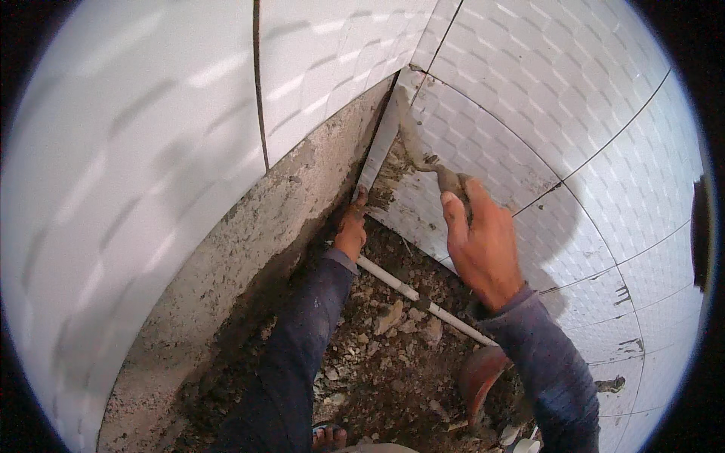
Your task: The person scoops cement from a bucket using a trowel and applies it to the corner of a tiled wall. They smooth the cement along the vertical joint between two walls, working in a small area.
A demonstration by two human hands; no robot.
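Observation:
My right hand is wrapped round the handle of a trowel, whose mortar-smeared blade reaches up into the corner, against or just in front of a narrow strip of white tile. Standing upright in the corner, that strip has its lower end pinched by my left hand; the left fingers are dirty and partly hidden. Grey mortar is smeared beside the strip on a white wall tile with a raised pattern.
Bare rough cement runs under the tiles of the left wall. Below lies rubble and soil, crossed by a white pipe. A reddish curved object lies near my right forearm. My foot shows at the bottom.

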